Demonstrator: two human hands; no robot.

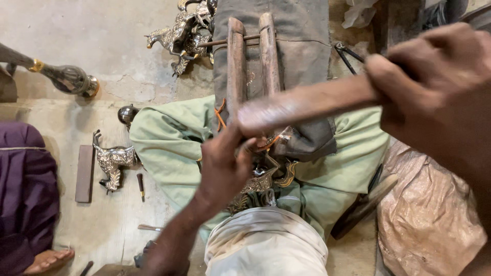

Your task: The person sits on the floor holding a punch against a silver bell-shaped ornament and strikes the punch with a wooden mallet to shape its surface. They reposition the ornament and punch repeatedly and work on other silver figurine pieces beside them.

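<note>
On the person's lap, just this side of the two upright wooden posts (pixel 250 61) that stand on a grey cloth (pixel 302 46), lies a small ornate metal figure (pixel 263 179), dark brass in colour, its surface worked all over in fine raised pattern, with curled golden edges showing to the right of it; the left hand (pixel 222 168) rests on its near-left side, fingers curled together and pinched at something against the work, though what they pinch is hidden behind the hand; the right hand (pixel 434 87) is raised well to the right of the posts, fingers wrapped tight round the thin end of a long wooden mallet (pixel 307 105), whose broader, blurred end hangs above the figure, just in front of the posts; a green cloth (pixel 169 148) spreads under the figure and across the knees; an orange cord (pixel 220 115) trails at the foot of the left post; to the left of the posts, on the pale floor, stands a finished metal horse (pixel 113 161) of the same patterned kind, beside a flat wooden block (pixel 85 174) and a small punch (pixel 140 185); behind the posts, further metal animals (pixel 179 36) are heaped together; to the right of the posts lie black tongs (pixel 349 55).
</note>
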